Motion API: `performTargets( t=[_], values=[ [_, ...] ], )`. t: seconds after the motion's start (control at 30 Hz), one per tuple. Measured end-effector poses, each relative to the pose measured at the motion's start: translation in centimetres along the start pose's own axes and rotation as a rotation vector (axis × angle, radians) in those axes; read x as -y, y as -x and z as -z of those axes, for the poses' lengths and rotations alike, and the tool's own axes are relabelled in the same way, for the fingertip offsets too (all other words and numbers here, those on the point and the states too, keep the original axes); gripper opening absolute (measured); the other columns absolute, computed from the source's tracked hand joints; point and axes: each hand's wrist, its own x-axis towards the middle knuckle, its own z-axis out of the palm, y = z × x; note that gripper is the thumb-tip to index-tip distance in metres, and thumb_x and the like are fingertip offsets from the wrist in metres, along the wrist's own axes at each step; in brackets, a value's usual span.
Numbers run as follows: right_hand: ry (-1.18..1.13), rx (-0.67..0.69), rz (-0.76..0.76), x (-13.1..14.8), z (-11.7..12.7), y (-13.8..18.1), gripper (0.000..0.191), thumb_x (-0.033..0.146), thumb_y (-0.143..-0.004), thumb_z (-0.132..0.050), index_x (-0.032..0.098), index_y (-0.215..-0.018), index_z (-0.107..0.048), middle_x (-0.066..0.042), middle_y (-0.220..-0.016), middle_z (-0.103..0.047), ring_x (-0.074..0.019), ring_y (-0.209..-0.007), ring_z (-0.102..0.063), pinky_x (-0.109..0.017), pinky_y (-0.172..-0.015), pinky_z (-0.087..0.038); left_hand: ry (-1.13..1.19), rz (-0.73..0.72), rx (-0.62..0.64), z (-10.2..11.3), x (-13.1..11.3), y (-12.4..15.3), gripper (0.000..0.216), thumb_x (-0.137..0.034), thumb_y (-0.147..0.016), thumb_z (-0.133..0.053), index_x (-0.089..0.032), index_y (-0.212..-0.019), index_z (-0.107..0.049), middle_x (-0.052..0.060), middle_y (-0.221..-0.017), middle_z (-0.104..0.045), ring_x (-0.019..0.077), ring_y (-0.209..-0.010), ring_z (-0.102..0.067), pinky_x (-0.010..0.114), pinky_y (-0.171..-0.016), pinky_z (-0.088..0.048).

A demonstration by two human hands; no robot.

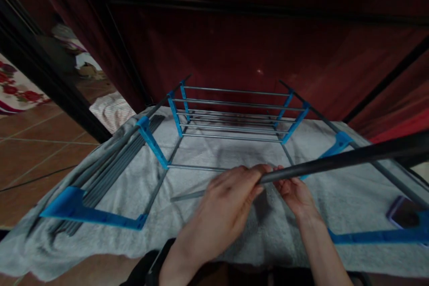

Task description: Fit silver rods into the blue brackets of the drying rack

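Note:
A dark grey metal rod (351,157) runs from the right edge down to the middle of the view. My left hand (228,201) is closed around its near end, fingers wrapped over it. My right hand (296,194) grips the rod from beneath, just right of the left hand. Beneath them lies a drying rack (231,116) of grey rods and blue plastic joints, spread on a pale grey towel (234,152). A thin loose rod (187,195) lies on the towel left of my left hand.
A bundle of grey rods with a blue end piece (100,174) lies at the rack's left side. A purple phone (404,212) rests on the towel at the right. Brown floor tiles (36,152) lie to the left, dark red curtains (251,44) behind.

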Motion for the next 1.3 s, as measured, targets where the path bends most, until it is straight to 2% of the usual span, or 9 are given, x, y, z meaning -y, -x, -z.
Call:
performTargets(
  t=[0.2,0.3,0.47,0.57,0.67,0.8,0.97,1.13,1.3],
  values=[
    [-0.026,-0.011,0.032,0.4,0.2,0.1,0.019,0.014,-0.072,-0.069,0.019,-0.09,-0.07,-0.007,-0.09,-0.076,-0.016,-0.081,-0.073,-0.027,-0.075,-0.063,-0.01,0.046,0.092,-5.7,3.2,-0.7,0.02,-0.022,-0.101,-0.053,-0.023,-0.12,-0.059,0.004,-0.107,-0.073,0.0182,-0.097,-0.07,0.031,-0.085,-0.056],
    [-0.002,-0.014,0.041,0.8,0.6,0.0,0.022,0.013,-0.073,-0.069,0.019,-0.094,-0.071,-0.007,-0.091,-0.076,-0.0151,-0.079,-0.072,-0.026,-0.074,-0.063,-0.077,-0.004,0.144,-7.2,3.6,-0.2,0.021,-0.02,-0.101,-0.051,-0.023,-0.12,-0.058,0.004,-0.104,-0.073,0.0189,-0.096,-0.07,0.033,-0.086,-0.056],
    [-0.029,0.03,0.062,1.3,1.7,-0.3,0.018,0.013,-0.074,-0.07,0.02,-0.091,-0.071,-0.005,-0.087,-0.075,-0.0154,-0.08,-0.072,-0.026,-0.074,-0.063,-0.115,-0.156,0.213,-6.4,1.7,0.3,0.032,-0.018,-0.102,-0.048,-0.024,-0.132,-0.055,0.005,-0.113,-0.07,0.0184,-0.108,-0.066,0.034,-0.096,-0.053],
    [-0.035,0.005,0.056,1.5,2.0,-0.5,0.019,0.012,-0.074,-0.068,0.019,-0.092,-0.071,-0.006,-0.087,-0.075,-0.0156,-0.08,-0.072,-0.026,-0.073,-0.063,-0.208,-0.158,0.268,-5.8,1.5,0.0,0.036,-0.015,-0.101,-0.046,-0.024,-0.136,-0.054,0.005,-0.111,-0.068,0.0185,-0.107,-0.065,0.035,-0.096,-0.052],
    [-0.018,-0.016,0.03,1.5,2.0,-0.5,0.022,0.009,-0.073,-0.067,0.02,-0.093,-0.071,-0.005,-0.088,-0.075,-0.0132,-0.078,-0.072,-0.023,-0.072,-0.062,-0.327,-0.089,0.278,-5.7,3.1,-0.2,0.036,-0.016,-0.101,-0.046,-0.024,-0.135,-0.055,0.005,-0.11,-0.066,0.0187,-0.103,-0.065,0.035,-0.095,-0.052],
    [-0.001,-0.037,0.061,1.4,1.6,-0.2,0.018,0.013,-0.074,-0.068,0.021,-0.09,-0.07,-0.005,-0.091,-0.076,-0.0152,-0.083,-0.072,-0.026,-0.076,-0.063,-0.444,-0.003,0.303,-5.9,6.8,-0.1,0.037,-0.014,-0.101,-0.045,-0.023,-0.135,-0.056,0.005,-0.108,-0.066,0.0189,-0.097,-0.066,0.035,-0.091,-0.053],
    [0.028,0.05,0.066,1.3,0.3,0.6,0.013,0.014,-0.073,-0.072,0.022,-0.084,-0.07,-0.004,-0.089,-0.076,-0.0164,-0.086,-0.073,-0.029,-0.083,-0.062,-0.497,0.113,0.383,-6.2,11.0,0.3,0.04,-0.013,-0.101,-0.038,-0.018,-0.135,-0.059,0.01,-0.112,-0.07,0.0211,-0.099,-0.068,0.036,-0.09,-0.054],
    [0.11,0.049,0.107,1.0,-0.7,0.8,0.026,0.02,-0.072,-0.079,0.02,-0.097,-0.073,-0.008,-0.106,-0.077,-0.018,-0.093,-0.073,-0.031,-0.086,-0.06,-0.427,0.205,0.469,-6.4,12.9,0.9,0.04,-0.017,-0.102,-0.037,-0.018,-0.132,-0.063,0.012,-0.118,-0.072,0.0226,-0.107,-0.069,0.035,-0.094,-0.053],
    [0.133,0.027,0.186,0.3,-0.8,0.6,0.023,0.022,-0.066,-0.087,0.02,-0.081,-0.07,-0.002,-0.088,-0.076,-0.0162,-0.081,-0.072,-0.029,-0.081,-0.061,-0.317,0.303,0.499,-6.7,14.0,1.3,0.038,-0.027,-0.102,-0.04,-0.023,-0.132,-0.062,0.01,-0.126,-0.071,0.0239,-0.113,-0.068,0.035,-0.097,-0.051]
  ],
)
